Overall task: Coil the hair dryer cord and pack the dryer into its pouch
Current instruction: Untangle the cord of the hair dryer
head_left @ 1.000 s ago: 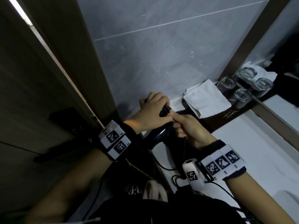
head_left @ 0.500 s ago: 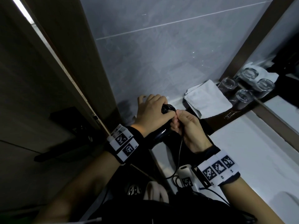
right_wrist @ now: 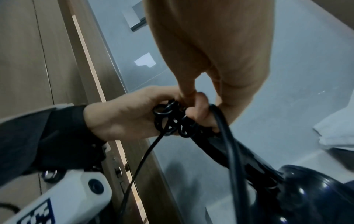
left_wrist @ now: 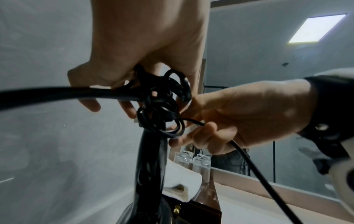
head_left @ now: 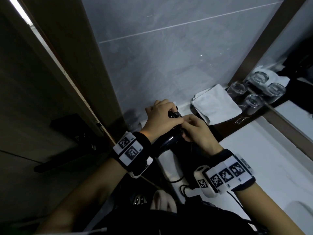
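Observation:
A glossy black hair dryer is held over the counter edge with its handle pointing up. My left hand grips the handle's end and the small tangle of coiled cord there. My right hand sits close beside it and pinches the black cord right at the coil. The loose cord runs down past the dryer body. A white cloth lies flat behind the hands; I cannot tell whether it is the pouch or a towel.
Several upturned drinking glasses stand at the back right by a mirror. The white counter stretches to the right. A grey tiled wall is just behind the hands, and a wooden door frame is on the left.
My right hand has drawn in against the left hand at the handle end. The slack cord that hung below it has been taken up shorter. The left hand keeps its grip.

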The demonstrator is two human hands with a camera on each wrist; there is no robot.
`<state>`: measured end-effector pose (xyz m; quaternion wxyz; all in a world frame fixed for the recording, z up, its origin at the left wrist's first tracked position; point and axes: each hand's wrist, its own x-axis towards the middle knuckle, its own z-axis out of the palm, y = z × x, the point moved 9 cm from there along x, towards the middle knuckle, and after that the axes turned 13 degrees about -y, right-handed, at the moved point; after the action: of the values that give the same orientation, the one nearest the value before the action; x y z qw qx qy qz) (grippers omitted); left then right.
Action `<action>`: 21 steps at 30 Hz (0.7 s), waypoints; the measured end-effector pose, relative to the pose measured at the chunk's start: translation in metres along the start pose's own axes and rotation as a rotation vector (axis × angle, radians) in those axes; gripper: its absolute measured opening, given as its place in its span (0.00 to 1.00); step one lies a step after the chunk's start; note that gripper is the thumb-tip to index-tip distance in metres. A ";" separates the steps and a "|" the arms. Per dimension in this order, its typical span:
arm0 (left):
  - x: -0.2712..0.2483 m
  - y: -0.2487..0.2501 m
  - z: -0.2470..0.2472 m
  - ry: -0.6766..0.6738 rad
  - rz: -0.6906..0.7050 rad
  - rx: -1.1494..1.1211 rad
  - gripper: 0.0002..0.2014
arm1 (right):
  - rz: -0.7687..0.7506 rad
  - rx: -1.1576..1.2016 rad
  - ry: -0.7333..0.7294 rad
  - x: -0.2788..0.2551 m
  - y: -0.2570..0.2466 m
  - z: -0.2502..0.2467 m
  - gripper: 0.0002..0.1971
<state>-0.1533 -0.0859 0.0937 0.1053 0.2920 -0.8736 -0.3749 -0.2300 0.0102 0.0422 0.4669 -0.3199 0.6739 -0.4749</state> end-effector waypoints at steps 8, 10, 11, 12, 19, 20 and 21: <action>0.004 0.005 -0.002 -0.035 -0.032 0.087 0.07 | -0.109 -0.074 0.105 -0.004 -0.009 0.000 0.07; 0.007 0.003 -0.002 -0.041 -0.069 0.108 0.08 | -0.145 -0.124 0.184 -0.008 -0.012 -0.004 0.08; 0.008 0.001 -0.003 -0.044 -0.090 0.123 0.09 | -0.155 -0.147 0.219 -0.009 -0.014 -0.005 0.08; 0.009 0.001 -0.003 -0.050 -0.109 0.142 0.10 | -0.163 -0.169 0.249 -0.011 -0.015 -0.006 0.09; 0.006 0.006 -0.006 0.028 -0.080 0.235 0.11 | -0.244 -0.266 0.402 -0.021 -0.029 -0.011 0.11; 0.003 0.009 -0.007 0.061 -0.043 0.243 0.10 | -0.247 -0.255 0.398 -0.021 -0.030 -0.011 0.12; 0.001 0.012 -0.007 0.082 -0.006 0.254 0.08 | -0.240 -0.243 0.381 -0.020 -0.030 -0.011 0.11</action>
<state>-0.1569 -0.0843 0.1066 0.1020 0.3207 -0.9081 -0.2491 -0.2335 0.0214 0.0778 0.2297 -0.3561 0.7590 -0.4943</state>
